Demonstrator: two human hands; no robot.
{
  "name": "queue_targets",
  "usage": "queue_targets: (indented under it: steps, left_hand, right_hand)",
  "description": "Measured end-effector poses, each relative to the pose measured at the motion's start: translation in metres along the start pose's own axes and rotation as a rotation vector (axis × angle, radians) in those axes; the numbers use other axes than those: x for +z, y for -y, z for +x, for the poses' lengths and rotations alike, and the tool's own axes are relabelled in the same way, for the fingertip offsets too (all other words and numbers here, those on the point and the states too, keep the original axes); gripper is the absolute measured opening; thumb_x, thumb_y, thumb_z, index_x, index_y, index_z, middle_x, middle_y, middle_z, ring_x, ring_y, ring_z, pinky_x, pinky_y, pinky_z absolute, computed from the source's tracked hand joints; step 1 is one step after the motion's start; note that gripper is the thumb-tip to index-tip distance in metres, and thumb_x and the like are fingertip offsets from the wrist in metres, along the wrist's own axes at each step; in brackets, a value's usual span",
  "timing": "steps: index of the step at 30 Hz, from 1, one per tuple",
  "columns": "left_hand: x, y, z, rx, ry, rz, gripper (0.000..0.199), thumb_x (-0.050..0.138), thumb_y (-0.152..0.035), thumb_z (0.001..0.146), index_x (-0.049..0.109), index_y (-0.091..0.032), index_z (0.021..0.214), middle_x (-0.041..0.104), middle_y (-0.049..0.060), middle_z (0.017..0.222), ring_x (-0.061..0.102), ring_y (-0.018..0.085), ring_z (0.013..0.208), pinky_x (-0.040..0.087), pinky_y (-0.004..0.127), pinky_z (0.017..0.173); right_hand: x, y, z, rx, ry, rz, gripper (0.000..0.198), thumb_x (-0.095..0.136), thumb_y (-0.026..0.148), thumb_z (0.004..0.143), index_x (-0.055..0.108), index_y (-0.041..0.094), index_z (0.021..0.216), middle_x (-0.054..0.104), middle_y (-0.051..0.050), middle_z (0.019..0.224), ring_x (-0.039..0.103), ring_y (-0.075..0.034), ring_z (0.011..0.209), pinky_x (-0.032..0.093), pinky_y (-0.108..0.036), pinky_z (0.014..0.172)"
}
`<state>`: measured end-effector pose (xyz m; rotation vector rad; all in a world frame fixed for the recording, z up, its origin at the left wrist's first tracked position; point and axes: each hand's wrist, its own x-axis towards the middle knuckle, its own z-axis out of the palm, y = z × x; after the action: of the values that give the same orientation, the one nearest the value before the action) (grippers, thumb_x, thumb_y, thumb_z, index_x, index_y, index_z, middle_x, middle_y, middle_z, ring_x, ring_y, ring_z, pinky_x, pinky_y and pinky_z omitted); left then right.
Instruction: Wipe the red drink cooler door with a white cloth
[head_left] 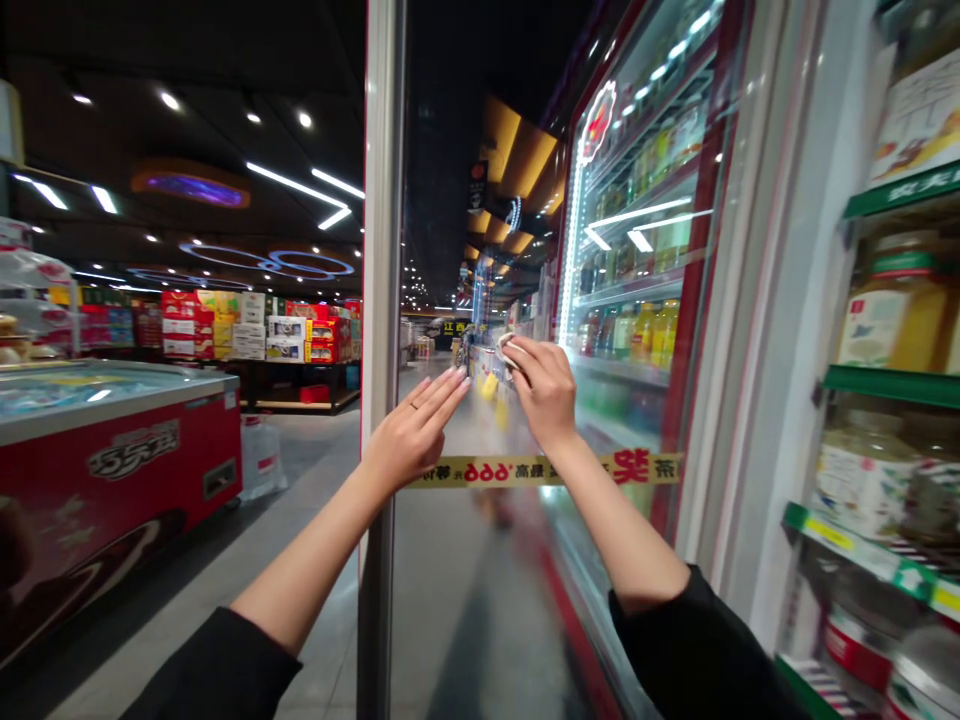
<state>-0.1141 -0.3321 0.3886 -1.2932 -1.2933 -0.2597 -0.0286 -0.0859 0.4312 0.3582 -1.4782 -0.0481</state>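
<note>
A glass door (465, 560) with a pale metal frame stands swung out in front of me, with a yellow strip (525, 470) of mirrored lettering across it. Flat against the glass, near the frame, lies my left hand (420, 425), fingers stretched out and a thin ring on one of them. My right hand (546, 390) is closed on a small whitish cloth (505, 348) and presses it to the pane, a little higher and to the right. Most of the cloth is hidden by the fingers.
On the right, shelves (892, 382) hold bottles and jars, close to my right arm. A red chest freezer (112, 480) stands at the left, with stacked boxes (255, 330) behind it. The glass shows a reflected drinks fridge (637, 280). Grey floor (315, 520) runs between freezer and door.
</note>
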Motion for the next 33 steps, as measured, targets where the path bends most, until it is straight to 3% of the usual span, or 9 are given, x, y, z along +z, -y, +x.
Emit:
queue_targets:
  steps: [5, 10, 13, 19, 24, 27, 29, 33]
  left_hand:
    - [0.004, 0.007, -0.004, 0.052, 0.042, -0.055, 0.100, 0.043, 0.001, 0.093, 0.004, -0.017, 0.183, 0.040, 0.014, 0.179, 0.040, 0.027, 0.167, 0.042, 0.050, 0.137]
    - [0.012, 0.016, -0.007, 0.162, 0.127, -0.028, 0.100, 0.047, -0.002, 0.095, 0.000, -0.016, 0.182, 0.045, 0.015, 0.176, 0.044, 0.026, 0.165, 0.042, 0.045, 0.137]
    - [0.017, 0.019, -0.006, 0.209, 0.158, -0.023, 0.099, 0.047, -0.002, 0.096, 0.001, -0.015, 0.182, 0.048, 0.015, 0.174, 0.045, 0.025, 0.164, 0.040, 0.043, 0.137]
    - [0.028, 0.017, -0.003, 0.209, 0.107, -0.014, 0.086, 0.046, -0.005, 0.099, 0.020, -0.012, 0.181, 0.053, 0.015, 0.171, 0.048, 0.024, 0.162, 0.039, 0.041, 0.137]
    - [0.030, 0.016, -0.003, 0.374, 0.201, -0.036, 0.071, 0.047, -0.007, 0.104, 0.040, -0.015, 0.174, 0.059, 0.012, 0.166, 0.055, 0.019, 0.157, 0.036, 0.035, 0.138]
    - [0.030, 0.018, -0.001, 0.326, 0.141, -0.032, 0.076, 0.048, -0.006, 0.103, 0.033, -0.013, 0.177, 0.057, 0.014, 0.167, 0.053, 0.020, 0.159, 0.036, 0.037, 0.138]
    - [0.030, 0.020, 0.000, 0.257, 0.098, -0.024, 0.080, 0.049, -0.007, 0.103, 0.026, -0.014, 0.179, 0.055, 0.014, 0.169, 0.050, 0.022, 0.160, 0.037, 0.039, 0.138]
    - [0.032, 0.024, -0.001, 0.206, 0.108, -0.030, 0.082, 0.050, -0.010, 0.104, 0.022, -0.017, 0.181, 0.053, 0.014, 0.170, 0.049, 0.023, 0.161, 0.037, 0.041, 0.138]
  right_hand:
    - [-0.016, -0.003, -0.029, -0.052, 0.141, -0.016, 0.034, 0.058, 0.016, 0.110, 0.080, 0.023, 0.136, 0.082, -0.011, 0.134, 0.071, -0.029, 0.119, 0.061, -0.047, 0.108]
    - [-0.013, -0.031, -0.008, 0.146, 0.044, -0.080, 0.035, 0.058, 0.014, 0.107, 0.083, 0.026, 0.128, 0.082, -0.010, 0.134, 0.071, -0.030, 0.119, 0.060, -0.055, 0.111]
    - [-0.011, -0.037, -0.004, 0.137, 0.038, -0.091, 0.035, 0.058, 0.013, 0.106, 0.083, 0.025, 0.127, 0.082, -0.010, 0.132, 0.072, -0.029, 0.118, 0.061, -0.054, 0.110]
    - [-0.023, -0.031, -0.029, 0.002, 0.211, -0.068, 0.033, 0.057, 0.018, 0.110, 0.081, 0.024, 0.132, 0.082, -0.012, 0.135, 0.072, -0.029, 0.118, 0.063, -0.049, 0.107]
    - [-0.014, -0.036, 0.001, -0.007, 0.191, -0.109, 0.035, 0.055, 0.016, 0.111, 0.080, 0.026, 0.134, 0.081, -0.010, 0.135, 0.073, -0.028, 0.118, 0.064, -0.048, 0.107]
    - [-0.007, -0.037, 0.010, 0.012, 0.109, -0.120, 0.035, 0.054, 0.015, 0.111, 0.080, 0.022, 0.134, 0.081, -0.011, 0.135, 0.073, -0.028, 0.118, 0.064, -0.049, 0.107]
    - [-0.009, -0.034, 0.000, 0.001, 0.099, -0.124, 0.035, 0.054, 0.015, 0.111, 0.080, 0.020, 0.133, 0.081, -0.013, 0.134, 0.073, -0.028, 0.117, 0.064, -0.047, 0.106]
    - [-0.024, -0.029, -0.038, -0.090, 0.250, -0.110, 0.035, 0.056, 0.014, 0.111, 0.079, 0.022, 0.137, 0.082, -0.012, 0.136, 0.074, -0.027, 0.119, 0.064, -0.044, 0.106]
